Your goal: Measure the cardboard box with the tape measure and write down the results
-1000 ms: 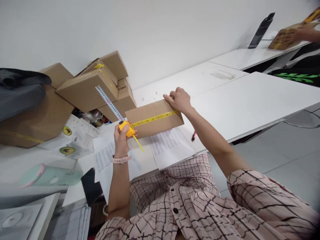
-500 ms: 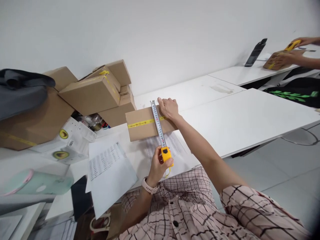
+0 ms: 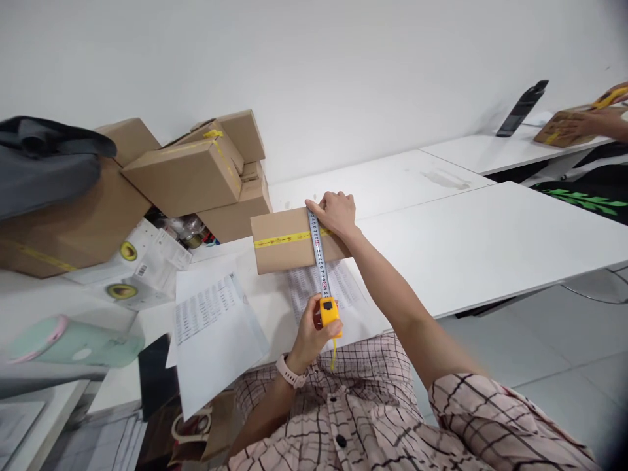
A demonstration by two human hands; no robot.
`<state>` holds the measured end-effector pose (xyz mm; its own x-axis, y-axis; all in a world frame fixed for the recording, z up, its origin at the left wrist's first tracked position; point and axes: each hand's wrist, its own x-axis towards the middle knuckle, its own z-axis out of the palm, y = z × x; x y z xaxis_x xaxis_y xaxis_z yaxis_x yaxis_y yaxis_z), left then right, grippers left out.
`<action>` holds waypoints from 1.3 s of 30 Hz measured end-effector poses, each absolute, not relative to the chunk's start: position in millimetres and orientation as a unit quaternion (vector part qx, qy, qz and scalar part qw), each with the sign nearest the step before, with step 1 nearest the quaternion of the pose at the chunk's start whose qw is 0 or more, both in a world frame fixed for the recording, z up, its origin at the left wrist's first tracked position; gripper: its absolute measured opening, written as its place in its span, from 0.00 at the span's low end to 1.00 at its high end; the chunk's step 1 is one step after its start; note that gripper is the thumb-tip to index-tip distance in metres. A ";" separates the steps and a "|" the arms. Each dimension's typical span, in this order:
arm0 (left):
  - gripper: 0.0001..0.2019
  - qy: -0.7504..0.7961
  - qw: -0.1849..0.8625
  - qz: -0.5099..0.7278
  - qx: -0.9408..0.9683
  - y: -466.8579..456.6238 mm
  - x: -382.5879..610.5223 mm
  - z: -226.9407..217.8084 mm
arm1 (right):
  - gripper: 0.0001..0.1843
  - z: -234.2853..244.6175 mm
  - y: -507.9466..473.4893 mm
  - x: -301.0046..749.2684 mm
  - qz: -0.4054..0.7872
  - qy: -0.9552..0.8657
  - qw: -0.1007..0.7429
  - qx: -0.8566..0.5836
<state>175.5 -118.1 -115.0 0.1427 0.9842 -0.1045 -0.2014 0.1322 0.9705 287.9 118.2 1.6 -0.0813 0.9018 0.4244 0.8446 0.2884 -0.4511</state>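
My left hand (image 3: pixel 314 330) is closed around the yellow case of a tape measure (image 3: pixel 329 315), close to my body. Its silver blade (image 3: pixel 318 255) runs out across the top of a cardboard box (image 3: pixel 282 252) banded with yellow tape. At the box's far edge, the blade's end lies under or against the thumb of my right hand (image 3: pixel 338 212). The fingers of that hand curl over the far right part of the box, their tips partly hidden. Beneath the box's near side, a printed sheet (image 3: pixel 350 294) lies on the white table (image 3: pixel 466 242).
Stacked cardboard boxes (image 3: pixel 184 180) stand at the back left, beside white avocado-print boxes (image 3: pixel 142 261). More papers (image 3: pixel 210 340) and a mint-green bottle (image 3: pixel 83 350) are at left. Far right, another person's hand (image 3: pixel 596 123) rests on a box near a black bottle (image 3: pixel 523 108).
My left hand has drawn the tape measure slightly toward me. The blade's end has come back from beyond the box to its far edge, where my right thumb now meets it.
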 end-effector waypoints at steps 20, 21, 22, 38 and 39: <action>0.41 0.497 0.499 0.543 0.457 -166.7 159.7 -130.0 | 0.35 -24.8 86.3 296.1 0.006 -0.738 0.368 -0.566; 0.41 0.507 0.491 0.538 0.461 -172.8 157.2 -131.1 | 0.34 -29.8 72.4 297.4 0.006 -0.736 0.365 -0.570; 0.40 0.515 0.485 0.530 0.467 -178.4 155.2 -132.4 | 0.34 -36.0 57.7 298.7 0.008 -0.736 0.362 -0.573; 0.44 0.505 0.435 0.174 0.725 -204.1 162.5 -147.4 | 0.20 -62.1 -53.2 401.8 0.291 -0.562 0.619 -0.465; 0.44 0.496 0.439 0.169 0.730 -203.8 163.5 -147.2 | 0.19 -63.3 -55.6 405.6 0.296 -0.552 0.625 -0.466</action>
<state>163.5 -203.8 -147.2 0.4518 0.8718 -0.1891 0.5758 -0.1231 0.8083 405.6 -55.6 -63.3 0.2161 0.8841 0.4144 0.1443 0.3908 -0.9091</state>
